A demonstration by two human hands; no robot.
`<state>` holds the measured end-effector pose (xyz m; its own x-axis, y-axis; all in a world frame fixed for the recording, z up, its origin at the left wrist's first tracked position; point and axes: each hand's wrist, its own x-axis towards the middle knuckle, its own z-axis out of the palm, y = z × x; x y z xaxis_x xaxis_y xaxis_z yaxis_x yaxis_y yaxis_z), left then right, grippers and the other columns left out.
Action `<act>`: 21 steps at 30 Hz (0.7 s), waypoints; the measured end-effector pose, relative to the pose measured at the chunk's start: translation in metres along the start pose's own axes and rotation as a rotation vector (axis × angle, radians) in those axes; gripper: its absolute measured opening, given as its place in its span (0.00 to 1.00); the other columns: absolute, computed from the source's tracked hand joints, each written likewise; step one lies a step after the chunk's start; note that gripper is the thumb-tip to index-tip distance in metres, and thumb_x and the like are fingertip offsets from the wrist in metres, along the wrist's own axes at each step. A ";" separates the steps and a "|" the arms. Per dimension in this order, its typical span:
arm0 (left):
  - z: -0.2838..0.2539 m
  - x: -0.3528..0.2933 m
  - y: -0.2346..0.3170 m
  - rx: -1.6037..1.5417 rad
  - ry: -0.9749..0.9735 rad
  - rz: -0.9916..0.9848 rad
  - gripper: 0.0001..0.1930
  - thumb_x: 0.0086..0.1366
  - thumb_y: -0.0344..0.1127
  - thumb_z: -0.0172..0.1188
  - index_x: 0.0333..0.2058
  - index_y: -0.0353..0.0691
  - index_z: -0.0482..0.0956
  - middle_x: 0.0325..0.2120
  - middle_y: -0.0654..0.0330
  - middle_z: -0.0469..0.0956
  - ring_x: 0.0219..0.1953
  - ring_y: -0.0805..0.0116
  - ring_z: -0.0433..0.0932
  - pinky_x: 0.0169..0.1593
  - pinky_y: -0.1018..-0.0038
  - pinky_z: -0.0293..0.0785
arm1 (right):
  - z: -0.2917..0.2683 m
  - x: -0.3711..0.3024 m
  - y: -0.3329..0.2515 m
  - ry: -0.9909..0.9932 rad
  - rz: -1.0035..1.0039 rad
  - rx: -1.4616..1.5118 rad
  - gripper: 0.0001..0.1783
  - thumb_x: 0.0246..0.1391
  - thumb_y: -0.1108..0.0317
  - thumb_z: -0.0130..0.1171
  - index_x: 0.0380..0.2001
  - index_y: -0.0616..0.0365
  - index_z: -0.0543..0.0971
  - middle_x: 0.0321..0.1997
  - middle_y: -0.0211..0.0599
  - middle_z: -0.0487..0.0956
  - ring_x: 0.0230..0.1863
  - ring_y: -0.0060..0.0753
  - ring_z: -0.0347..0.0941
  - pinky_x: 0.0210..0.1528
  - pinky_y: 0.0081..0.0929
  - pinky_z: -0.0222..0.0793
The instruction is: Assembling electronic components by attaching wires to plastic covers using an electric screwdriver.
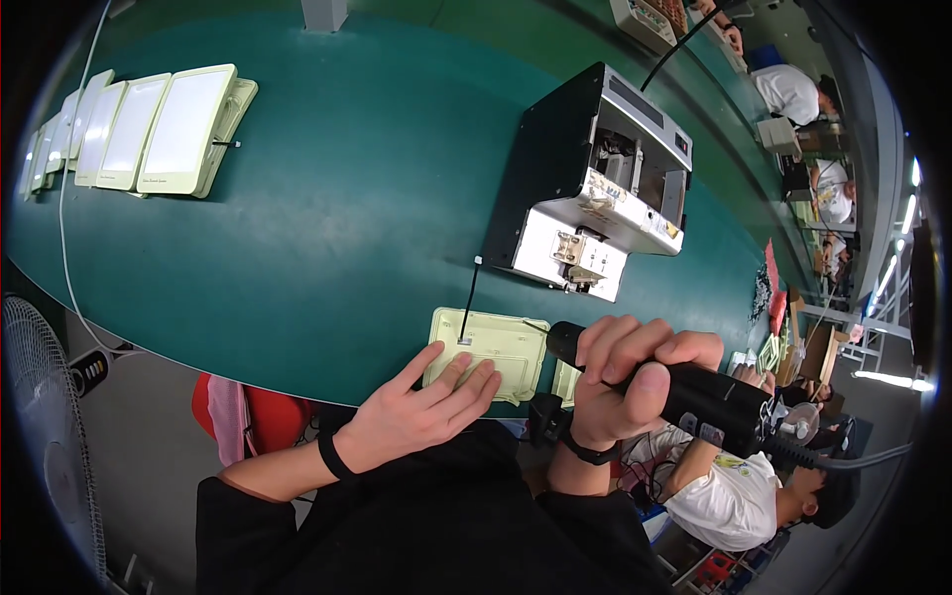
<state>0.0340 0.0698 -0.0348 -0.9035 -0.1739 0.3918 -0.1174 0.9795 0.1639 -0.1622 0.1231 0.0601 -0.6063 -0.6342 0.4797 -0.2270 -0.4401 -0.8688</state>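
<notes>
My right hand (640,372) is wrapped round a black electric screwdriver (709,405), which lies tilted with its cord running off to the right. Its thin bit reaches the upper right corner of a pale green plastic housing (516,352); whether it touches a screw is too small to tell. Fingers spread, my left hand (426,402) rests flat on the lower left of that housing. A short black cable (471,297) with a white connector sticks up from the housing's upper left. Part of another pale green piece (565,383) shows beside it, partly behind my right hand.
A black and silver machine (595,188) stands behind the housing on the green table (357,238). Several pale green framed white panels (188,129) lean in a row at the far left. A fan (50,436) stands at left. A co-worker in a white shirt (729,501) sits close on my right.
</notes>
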 end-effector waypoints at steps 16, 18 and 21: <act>-0.001 0.003 -0.001 -0.002 0.018 0.019 0.19 0.71 0.41 0.57 0.57 0.46 0.81 0.59 0.65 0.80 0.62 0.67 0.77 0.72 0.58 0.70 | 0.020 0.043 -0.034 0.171 -0.168 -0.066 0.11 0.71 0.61 0.59 0.47 0.50 0.70 0.23 0.29 0.67 0.16 0.25 0.60 0.20 0.28 0.60; -0.001 -0.001 -0.002 -0.004 0.018 0.001 0.19 0.71 0.41 0.57 0.57 0.46 0.82 0.59 0.65 0.80 0.62 0.67 0.77 0.72 0.58 0.70 | 0.029 0.027 -0.023 0.105 -0.126 -0.021 0.12 0.71 0.60 0.59 0.48 0.50 0.69 0.23 0.29 0.67 0.16 0.25 0.60 0.20 0.28 0.60; 0.001 -0.001 -0.002 -0.024 0.031 -0.007 0.18 0.71 0.41 0.58 0.57 0.46 0.82 0.59 0.65 0.80 0.62 0.67 0.77 0.72 0.58 0.70 | 0.037 0.011 -0.009 -0.010 -0.057 0.045 0.14 0.72 0.59 0.59 0.50 0.50 0.67 0.22 0.30 0.67 0.15 0.25 0.60 0.20 0.29 0.61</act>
<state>0.0347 0.0679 -0.0363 -0.8893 -0.1840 0.4187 -0.1133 0.9756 0.1882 -0.1390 0.0966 0.0782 -0.5857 -0.6135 0.5296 -0.2264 -0.5036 -0.8338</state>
